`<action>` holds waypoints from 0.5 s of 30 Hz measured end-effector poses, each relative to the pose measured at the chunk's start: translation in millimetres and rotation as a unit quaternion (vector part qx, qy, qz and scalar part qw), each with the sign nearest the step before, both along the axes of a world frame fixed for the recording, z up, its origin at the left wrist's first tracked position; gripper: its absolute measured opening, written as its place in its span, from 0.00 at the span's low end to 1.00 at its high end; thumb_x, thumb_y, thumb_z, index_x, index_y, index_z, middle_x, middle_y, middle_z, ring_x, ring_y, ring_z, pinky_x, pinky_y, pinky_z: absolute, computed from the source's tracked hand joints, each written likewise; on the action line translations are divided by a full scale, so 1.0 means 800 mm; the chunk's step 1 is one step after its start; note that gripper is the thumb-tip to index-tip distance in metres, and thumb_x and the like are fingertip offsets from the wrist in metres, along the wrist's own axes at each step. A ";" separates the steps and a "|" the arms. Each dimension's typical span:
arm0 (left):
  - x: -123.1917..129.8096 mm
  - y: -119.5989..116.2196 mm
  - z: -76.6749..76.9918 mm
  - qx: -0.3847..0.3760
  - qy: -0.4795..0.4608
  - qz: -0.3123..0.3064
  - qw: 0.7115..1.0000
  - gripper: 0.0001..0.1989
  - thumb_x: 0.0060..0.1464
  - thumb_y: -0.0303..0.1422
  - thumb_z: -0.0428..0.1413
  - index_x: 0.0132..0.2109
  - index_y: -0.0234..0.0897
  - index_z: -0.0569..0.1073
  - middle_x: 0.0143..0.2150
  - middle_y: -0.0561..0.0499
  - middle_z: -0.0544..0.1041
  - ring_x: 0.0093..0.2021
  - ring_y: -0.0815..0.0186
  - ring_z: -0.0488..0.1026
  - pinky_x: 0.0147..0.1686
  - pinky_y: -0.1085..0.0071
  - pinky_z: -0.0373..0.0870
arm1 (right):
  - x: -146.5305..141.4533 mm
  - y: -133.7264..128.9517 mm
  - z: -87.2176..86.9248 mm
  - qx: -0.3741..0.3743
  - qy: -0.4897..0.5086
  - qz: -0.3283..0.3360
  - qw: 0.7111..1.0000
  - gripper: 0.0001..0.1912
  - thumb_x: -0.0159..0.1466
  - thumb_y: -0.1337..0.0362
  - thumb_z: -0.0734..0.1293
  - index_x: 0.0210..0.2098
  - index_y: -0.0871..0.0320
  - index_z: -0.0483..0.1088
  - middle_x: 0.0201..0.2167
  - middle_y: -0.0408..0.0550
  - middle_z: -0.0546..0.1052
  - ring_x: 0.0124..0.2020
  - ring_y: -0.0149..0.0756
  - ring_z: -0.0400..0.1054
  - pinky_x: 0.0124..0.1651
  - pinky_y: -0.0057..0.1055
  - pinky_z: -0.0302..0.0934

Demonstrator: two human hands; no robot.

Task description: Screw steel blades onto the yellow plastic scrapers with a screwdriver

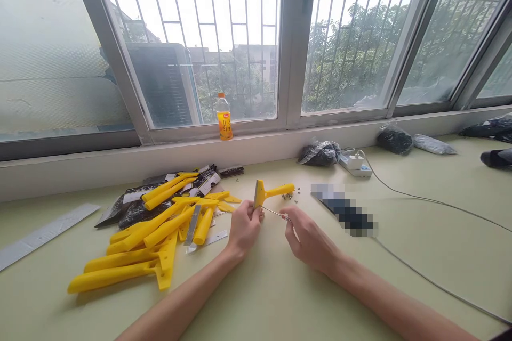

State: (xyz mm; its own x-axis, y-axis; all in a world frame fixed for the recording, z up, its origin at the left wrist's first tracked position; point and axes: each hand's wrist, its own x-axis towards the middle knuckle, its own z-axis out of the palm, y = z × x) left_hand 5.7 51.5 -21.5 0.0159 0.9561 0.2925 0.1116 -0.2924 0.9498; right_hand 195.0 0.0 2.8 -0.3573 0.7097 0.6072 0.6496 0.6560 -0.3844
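My left hand (245, 229) is closed round the lower end of a yellow scraper's head (260, 192); the scraper's handle points to the right. A grey metal blade lies along the head's left edge. My right hand (314, 237) pinches a thin screwdriver (276, 212), its shaft reaching left to the scraper head near my left fingers. Whether the tip sits in a screw is too small to tell. Several small screws (288, 196) lie just behind the scraper's handle. To the left of my hands, more yellow scraper handles (128, 272) are heaped on the table.
Black packets (140, 213) lie behind the heap, and a metal strip (48, 234) is at far left. An orange drink bottle (224, 120) stands by the window. A power strip (355, 165) with a cable and several plastic bags (394, 138) are at the back right.
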 end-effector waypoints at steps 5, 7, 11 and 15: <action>-0.001 0.001 -0.001 0.000 -0.004 0.006 1.000 0.07 0.60 0.36 0.55 0.38 0.38 0.72 0.36 0.45 0.81 0.35 0.60 0.79 0.36 0.65 0.74 | 0.006 0.002 -0.004 -0.021 0.013 -0.014 1.000 0.09 0.74 0.68 0.53 0.45 0.56 0.63 0.35 0.47 0.73 0.31 0.35 0.68 0.37 0.32 0.65; -0.002 0.001 -0.002 0.002 -0.002 0.006 1.000 0.07 0.60 0.36 0.55 0.37 0.39 0.72 0.35 0.46 0.81 0.35 0.60 0.79 0.36 0.65 0.74 | 0.009 0.004 -0.007 -0.016 -0.003 -0.015 1.000 0.09 0.76 0.64 0.53 0.44 0.55 0.64 0.33 0.45 0.74 0.29 0.34 0.68 0.34 0.30 0.63; -0.002 0.001 -0.002 -0.001 -0.006 0.004 1.000 0.07 0.60 0.37 0.56 0.37 0.39 0.72 0.35 0.47 0.81 0.35 0.61 0.79 0.37 0.65 0.75 | 0.010 0.005 -0.008 0.005 -0.061 -0.062 0.996 0.12 0.76 0.58 0.53 0.43 0.55 0.64 0.26 0.42 0.72 0.23 0.35 0.66 0.27 0.29 0.55; -0.001 0.001 0.001 -0.010 -0.022 0.005 1.000 0.07 0.59 0.37 0.56 0.37 0.37 0.71 0.35 0.45 0.81 0.34 0.60 0.79 0.37 0.64 0.76 | 0.007 0.002 -0.003 -0.002 -0.051 -0.078 0.996 0.10 0.75 0.60 0.53 0.49 0.57 0.60 0.29 0.46 0.73 0.28 0.39 0.68 0.31 0.31 0.58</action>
